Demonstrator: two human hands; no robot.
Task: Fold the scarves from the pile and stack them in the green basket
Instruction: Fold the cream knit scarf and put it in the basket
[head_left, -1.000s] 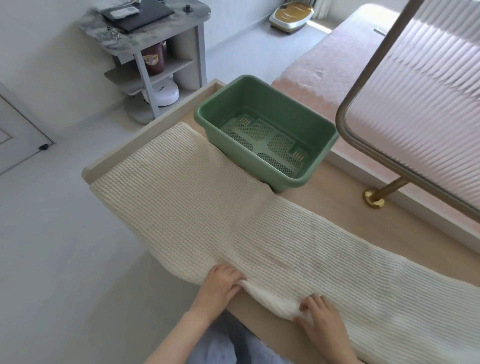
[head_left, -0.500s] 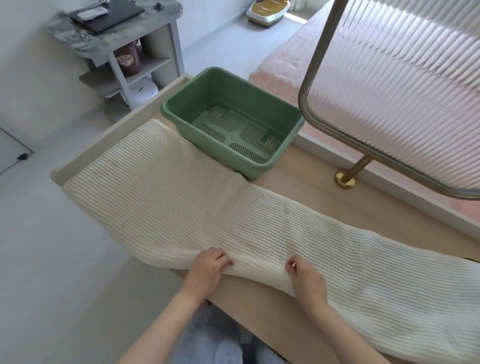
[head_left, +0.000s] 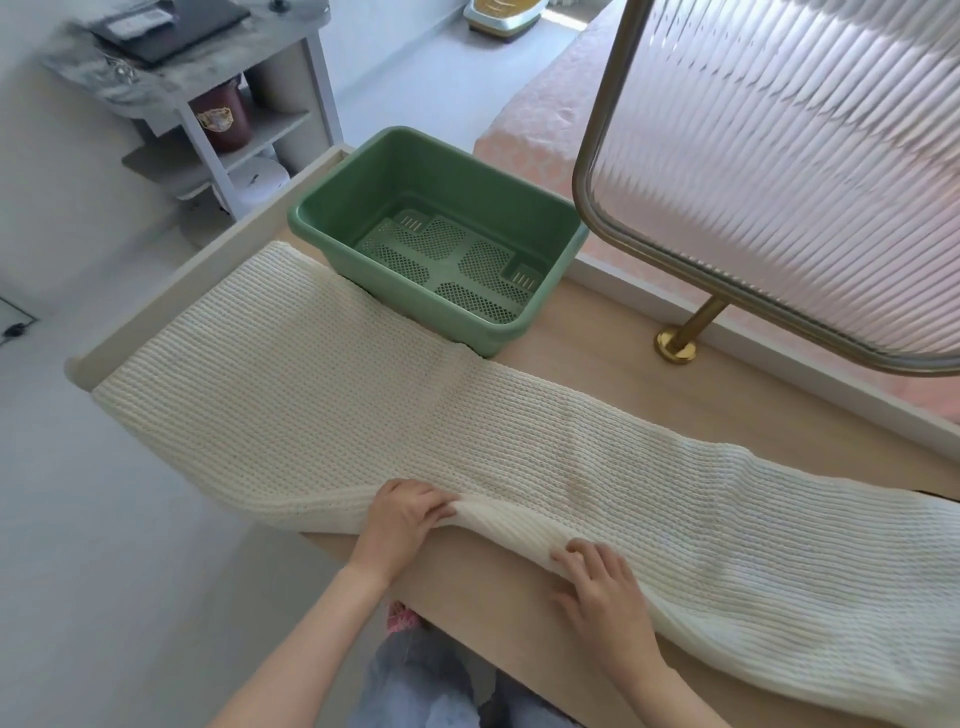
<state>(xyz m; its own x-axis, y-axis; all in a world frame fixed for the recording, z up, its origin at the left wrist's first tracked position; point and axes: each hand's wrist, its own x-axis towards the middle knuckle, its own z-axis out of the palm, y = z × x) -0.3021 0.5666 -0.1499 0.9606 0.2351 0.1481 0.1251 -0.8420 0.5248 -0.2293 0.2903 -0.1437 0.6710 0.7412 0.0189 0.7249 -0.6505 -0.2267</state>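
Observation:
A long cream knitted scarf lies spread lengthwise across the wooden table; its left end reaches the table's left edge and its right part hangs over the front edge. My left hand pinches the scarf's near edge at the middle. My right hand grips the same edge a little to the right, where the knit is bunched and slightly lifted. The green basket stands behind the scarf, empty, with its perforated floor showing.
A ribbed glass panel in a brass frame stands on a brass foot at the table's back right. A grey shelf unit with a dark red jar stands on the floor beyond the left edge. A pink bed lies behind.
The camera has shifted, so the basket sits further right in view. Both hands keep hold of the scarf's near edge; my right hand sits lower and nearer to me than half a second ago.

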